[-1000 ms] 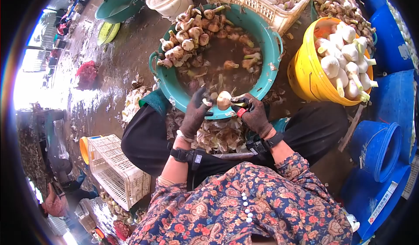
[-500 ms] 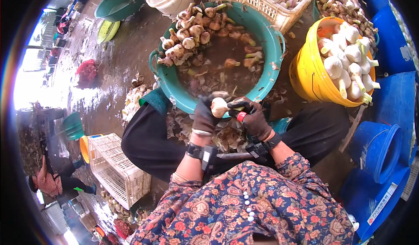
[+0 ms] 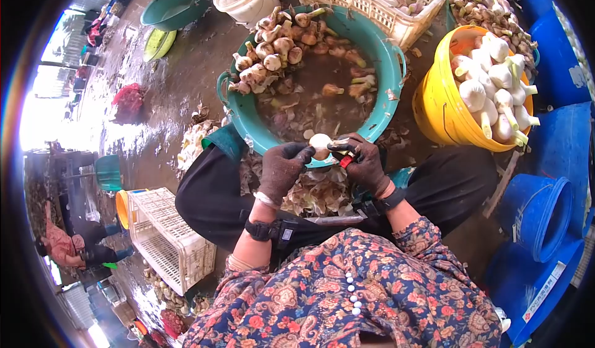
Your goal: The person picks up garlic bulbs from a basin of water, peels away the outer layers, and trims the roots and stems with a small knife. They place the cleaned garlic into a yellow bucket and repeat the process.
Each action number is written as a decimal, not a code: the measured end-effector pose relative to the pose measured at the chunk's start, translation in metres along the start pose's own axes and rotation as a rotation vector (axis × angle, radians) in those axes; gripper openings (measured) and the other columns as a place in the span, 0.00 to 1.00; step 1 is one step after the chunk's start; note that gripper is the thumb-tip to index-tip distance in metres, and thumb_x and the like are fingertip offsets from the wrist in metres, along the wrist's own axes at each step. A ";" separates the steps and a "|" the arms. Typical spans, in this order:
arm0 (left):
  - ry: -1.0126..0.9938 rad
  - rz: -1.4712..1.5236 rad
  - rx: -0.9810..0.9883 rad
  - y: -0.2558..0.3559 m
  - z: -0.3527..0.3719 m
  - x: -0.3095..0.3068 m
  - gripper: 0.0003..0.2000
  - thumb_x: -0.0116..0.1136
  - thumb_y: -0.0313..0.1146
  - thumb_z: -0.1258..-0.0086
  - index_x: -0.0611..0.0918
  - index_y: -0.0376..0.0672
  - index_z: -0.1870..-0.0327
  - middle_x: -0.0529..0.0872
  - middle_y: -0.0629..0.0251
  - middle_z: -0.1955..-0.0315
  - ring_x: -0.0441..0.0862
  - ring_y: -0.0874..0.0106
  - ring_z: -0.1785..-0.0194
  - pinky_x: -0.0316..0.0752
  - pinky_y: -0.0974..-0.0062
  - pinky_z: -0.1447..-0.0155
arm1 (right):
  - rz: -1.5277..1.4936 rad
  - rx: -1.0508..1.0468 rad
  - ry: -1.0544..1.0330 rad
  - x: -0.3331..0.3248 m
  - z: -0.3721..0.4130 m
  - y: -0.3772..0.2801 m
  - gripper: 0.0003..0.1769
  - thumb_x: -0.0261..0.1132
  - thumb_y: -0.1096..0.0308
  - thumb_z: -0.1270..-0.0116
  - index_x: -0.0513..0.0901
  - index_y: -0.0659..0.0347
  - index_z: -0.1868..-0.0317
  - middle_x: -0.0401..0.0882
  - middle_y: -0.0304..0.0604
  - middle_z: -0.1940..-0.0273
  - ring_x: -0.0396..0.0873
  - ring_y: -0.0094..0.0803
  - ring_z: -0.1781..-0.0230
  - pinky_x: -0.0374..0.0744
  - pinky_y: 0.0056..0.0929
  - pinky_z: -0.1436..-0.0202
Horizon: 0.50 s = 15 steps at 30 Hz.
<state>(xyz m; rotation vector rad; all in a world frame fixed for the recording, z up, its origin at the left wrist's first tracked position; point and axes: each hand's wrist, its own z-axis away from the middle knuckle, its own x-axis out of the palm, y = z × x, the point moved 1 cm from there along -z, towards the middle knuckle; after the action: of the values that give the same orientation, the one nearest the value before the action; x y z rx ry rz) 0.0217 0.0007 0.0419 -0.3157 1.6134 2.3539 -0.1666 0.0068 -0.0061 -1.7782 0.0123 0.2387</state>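
Both my hands wear dark gloves and meet over the near rim of a green tub [image 3: 243, 115] of muddy water, where unpeeled garlic [image 3: 263, 50] is heaped at the left. A pale garlic bulb [image 3: 320, 145] is between them. My left hand [image 3: 282, 169] has its fingertips closed at the bulb's left side. At the stem end, my right hand [image 3: 365, 165] is closed around the stem, with a red band on one finger and a small dark tool that is hard to make out. A yellow bucket [image 3: 434, 109] of clean white garlic stands to the right.
Garlic skins [image 3: 319, 193] lie between my legs. White crates stand at the back [image 3: 372, 10] and lower left [image 3: 176, 242]. Blue buckets [image 3: 536, 215] are at the right. Another green basin [image 3: 176, 7] and a white bucket [image 3: 248, 4] stand behind. A person [image 3: 62, 242] is at the far left.
My left hand has turned and shifted left, now touching the bulb's side rather than wrapping round it. The bulb has moved slightly right and up.
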 end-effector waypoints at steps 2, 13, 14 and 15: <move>-0.089 -0.107 -0.017 0.003 0.001 -0.003 0.09 0.62 0.30 0.39 0.84 0.34 0.62 0.86 0.63 0.73 0.79 0.80 0.70 0.74 0.79 0.66 | 0.016 -0.021 -0.004 -0.002 0.001 0.001 0.19 0.60 0.86 0.50 0.84 0.60 0.58 0.79 0.44 0.59 0.80 0.34 0.57 0.77 0.26 0.55; 0.130 -0.539 -0.047 -0.066 -0.025 -0.018 0.15 0.62 0.45 0.45 0.85 0.40 0.68 0.85 0.56 0.74 0.84 0.63 0.69 0.76 0.68 0.60 | -0.734 0.283 -0.064 0.010 0.007 0.017 0.18 0.60 0.86 0.46 0.81 0.63 0.54 0.80 0.41 0.56 0.79 0.30 0.56 0.78 0.25 0.52; 0.160 -0.790 -0.103 -0.074 -0.027 -0.024 0.18 0.60 0.49 0.46 0.86 0.42 0.70 0.85 0.55 0.75 0.84 0.60 0.67 0.76 0.65 0.58 | -0.783 0.361 -0.051 0.009 0.006 0.015 0.17 0.62 0.83 0.44 0.80 0.64 0.53 0.80 0.41 0.56 0.79 0.29 0.57 0.78 0.25 0.52; 0.078 -0.800 -0.126 -0.080 -0.025 -0.030 0.21 0.58 0.54 0.48 0.86 0.43 0.72 0.84 0.55 0.76 0.83 0.58 0.68 0.75 0.62 0.58 | -0.833 0.441 -0.033 0.008 0.005 0.013 0.15 0.63 0.80 0.42 0.79 0.64 0.52 0.79 0.40 0.56 0.79 0.28 0.58 0.78 0.25 0.52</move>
<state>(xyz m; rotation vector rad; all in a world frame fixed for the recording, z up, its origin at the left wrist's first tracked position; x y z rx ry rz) 0.0774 0.0015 -0.0271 -0.8949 1.0680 1.8202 -0.1614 0.0098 -0.0210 -1.2136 -0.6395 -0.3188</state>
